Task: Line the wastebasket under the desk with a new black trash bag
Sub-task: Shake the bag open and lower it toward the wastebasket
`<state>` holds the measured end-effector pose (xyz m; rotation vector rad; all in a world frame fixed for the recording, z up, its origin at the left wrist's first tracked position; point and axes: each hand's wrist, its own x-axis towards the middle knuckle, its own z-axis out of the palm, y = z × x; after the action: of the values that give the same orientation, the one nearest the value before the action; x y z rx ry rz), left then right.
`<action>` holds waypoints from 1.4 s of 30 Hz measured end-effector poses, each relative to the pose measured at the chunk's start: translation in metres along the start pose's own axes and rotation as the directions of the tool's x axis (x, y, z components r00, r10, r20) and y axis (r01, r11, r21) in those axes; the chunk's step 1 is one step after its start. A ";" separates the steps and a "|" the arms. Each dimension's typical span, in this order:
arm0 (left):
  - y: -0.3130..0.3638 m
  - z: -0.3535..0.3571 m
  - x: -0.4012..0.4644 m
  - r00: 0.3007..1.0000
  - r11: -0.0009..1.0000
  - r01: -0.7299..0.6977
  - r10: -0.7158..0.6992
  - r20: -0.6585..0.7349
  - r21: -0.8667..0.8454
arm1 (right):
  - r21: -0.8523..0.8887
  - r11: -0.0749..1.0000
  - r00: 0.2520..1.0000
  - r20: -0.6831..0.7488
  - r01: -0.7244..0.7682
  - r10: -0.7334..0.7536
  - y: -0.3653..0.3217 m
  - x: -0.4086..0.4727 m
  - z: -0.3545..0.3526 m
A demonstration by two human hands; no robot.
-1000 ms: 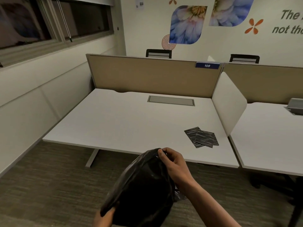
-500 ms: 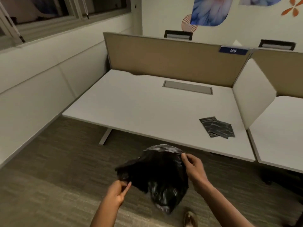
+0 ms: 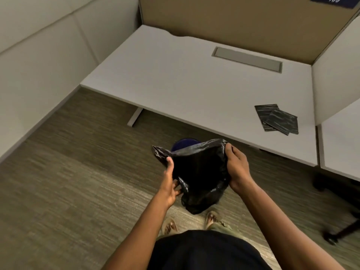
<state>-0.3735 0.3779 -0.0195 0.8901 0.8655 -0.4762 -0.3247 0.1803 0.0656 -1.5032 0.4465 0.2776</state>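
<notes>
I hold a black trash bag (image 3: 200,172) in front of me, its mouth spread wide between both hands. My left hand (image 3: 171,184) grips the bag's left edge. My right hand (image 3: 236,170) grips the right edge. Behind the bag's top rim a small piece of a dark blue round wastebasket (image 3: 184,144) shows on the carpet, just in front of the desk's near edge; the bag hides most of it.
The white desk (image 3: 185,80) stands ahead with beige partition panels behind and to the right. Two folded black bags (image 3: 277,119) lie on its right front corner. A desk leg (image 3: 135,116) stands left. A chair base (image 3: 339,230) sits at the right. My feet (image 3: 191,223) are below.
The view has tilted down and closer to the desk. The bag's mouth is spread wider between my hands, and the blue wastebasket has come into sight behind it.
</notes>
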 end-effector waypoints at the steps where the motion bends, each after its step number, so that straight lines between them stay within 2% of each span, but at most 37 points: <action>1: 0.001 0.006 0.001 0.999 0.998 -0.033 0.034 -0.024 0.044 | 0.000 0.999 0.999 -0.014 -0.044 0.044 -0.002 0.002 0.001; 3: 0.006 0.017 0.008 0.994 0.998 -0.055 0.058 -0.097 0.031 | -0.012 0.999 0.998 -0.025 -0.053 0.053 -0.009 0.007 0.000; 4: 0.012 0.021 0.011 0.987 0.997 -0.067 0.072 -0.147 0.038 | -0.023 1.000 0.999 -0.034 0.007 -0.008 -0.012 0.012 -0.003; 6: 0.028 0.026 0.015 0.960 0.987 -0.142 0.156 -0.230 0.077 | -0.135 0.959 0.960 -0.100 0.248 -0.263 -0.019 0.021 -0.015; 7: 0.036 0.029 0.013 0.939 0.971 -0.213 0.234 -0.253 0.110 | -0.254 0.891 0.898 -0.134 0.377 -0.418 -0.022 0.026 -0.023; 8: 0.041 0.031 0.012 0.906 0.942 -0.288 0.326 -0.270 0.174 | -0.408 0.776 0.810 -0.131 0.481 -0.572 -0.021 0.032 -0.033; 9: 0.044 0.033 0.010 0.867 0.895 -0.351 0.422 -0.266 0.276 | -0.571 0.630 0.726 -0.083 0.527 -0.683 -0.018 0.038 -0.043; 10: 0.044 0.034 0.010 0.830 0.830 -0.400 0.508 -0.230 0.389 | -0.708 0.491 0.692 -0.004 0.508 -0.722 -0.015 0.044 -0.053; 11: 0.041 0.034 0.012 0.808 0.770 -0.414 0.556 -0.194 0.485 | -0.801 0.389 0.711 0.064 0.455 -0.700 -0.010 0.050 -0.061; 12: 0.037 0.033 0.014 0.807 0.744 -0.400 0.563 -0.179 0.536 | -0.836 0.377 0.772 0.086 0.400 -0.629 0.000 0.055 -0.070; 14: 0.029 0.031 0.017 0.797 0.744 -0.383 0.566 -0.212 0.548 | -0.819 0.496 0.883 0.027 0.289 -0.469 0.019 0.062 -0.087; 17: 0.028 0.030 0.022 0.782 0.716 -0.399 0.591 -0.195 0.572 | -0.779 0.596 0.887 -0.122 0.193 -0.446 0.029 0.069 -0.104; 19: 0.029 0.036 0.023 0.780 0.710 -0.374 0.589 -0.212 0.596 | -0.712 0.699 0.923 -0.226 0.063 -0.313 0.028 0.077 -0.108; 21: 0.030 0.043 0.025 0.760 0.679 -0.403 0.622 -0.188 0.613 | -0.644 0.764 0.950 -0.258 -0.036 -0.173 0.026 0.084 -0.110; 23: 0.039 0.055 0.023 0.733 0.623 -0.434 0.664 -0.146 0.652 | -0.659 0.750 0.948 -0.198 0.061 -0.251 0.020 0.092 -0.109; 25: 0.044 0.059 0.026 0.754 0.626 -0.394 0.639 -0.154 0.673 | -0.647 0.749 0.935 -0.157 0.146 -0.318 0.014 0.098 -0.108; 28: 0.050 0.065 0.027 0.752 0.603 -0.435 0.652 -0.099 0.668 | -0.611 0.790 0.957 -0.202 0.042 -0.208 0.010 0.110 -0.106; 29: 0.051 0.067 0.025 0.732 0.576 -0.473 0.678 -0.067 0.667 | -0.598 0.798 0.956 -0.188 0.071 -0.226 0.009 0.112 -0.106; 32: 0.050 0.068 0.031 0.722 0.579 -0.435 0.682 -0.117 0.689 | -0.523 0.801 0.918 -0.082 0.292 -0.388 0.004 0.112 -0.103; 34: 0.044 0.064 0.037 0.717 0.558 -0.393 0.683 -0.137 0.731 | -0.542 0.810 0.948 -0.072 0.224 -0.310 0.008 0.113 -0.101; 36: 0.040 0.068 0.039 0.696 0.505 -0.451 0.715 -0.065 0.736 | -0.547 0.825 0.971 -0.089 0.140 -0.223 0.011 0.112 -0.100; 37: 0.041 0.072 0.037 0.685 0.497 -0.477 0.727 -0.048 0.725 | -0.510 0.844 0.969 -0.070 0.169 -0.237 0.010 0.111 -0.101; 39: 0.048 0.076 0.037 0.680 0.560 -0.486 0.725 -0.113 0.670 | -0.393 0.887 0.962 -0.020 0.242 -0.271 0.003 0.109 -0.101; 41: 0.060 0.081 0.034 0.698 0.631 -0.498 0.699 -0.157 0.596 | -0.267 0.946 0.980 -0.021 0.183 -0.196 -0.011 0.110 -0.100; 42: 0.066 0.085 0.031 0.714 0.649 -0.517 0.687 -0.137 0.558 | -0.222 0.965 0.989 -0.022 0.140 -0.149 -0.017 0.113 -0.100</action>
<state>-0.2726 0.3443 0.0153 1.7042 0.6895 0.0910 -0.2280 0.0692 0.0294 -1.7517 0.3422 0.1874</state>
